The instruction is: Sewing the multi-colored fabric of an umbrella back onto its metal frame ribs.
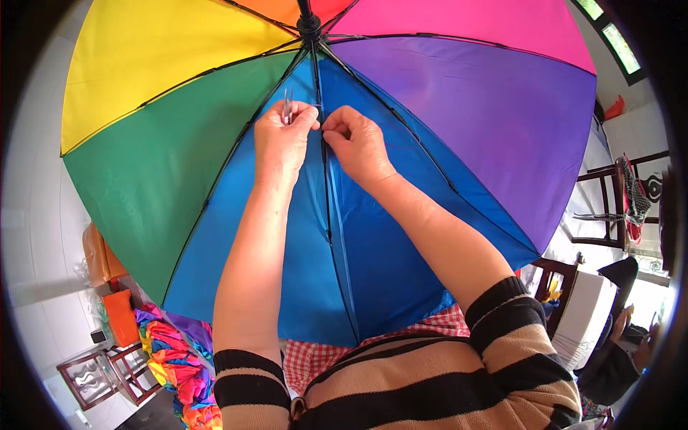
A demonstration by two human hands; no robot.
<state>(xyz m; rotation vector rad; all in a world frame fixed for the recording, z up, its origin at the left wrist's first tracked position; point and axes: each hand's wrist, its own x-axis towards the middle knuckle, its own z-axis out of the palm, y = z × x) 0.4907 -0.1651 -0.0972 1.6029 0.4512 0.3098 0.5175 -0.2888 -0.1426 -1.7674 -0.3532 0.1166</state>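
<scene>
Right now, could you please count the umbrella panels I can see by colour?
Yellow panel: 1
Green panel: 1
Blue panel: 1
Purple panel: 1
Pink panel: 1
Orange panel: 1
Total: 6 panels, all on the one open umbrella; both hands, left and right, work at the blue panel's rib.
</scene>
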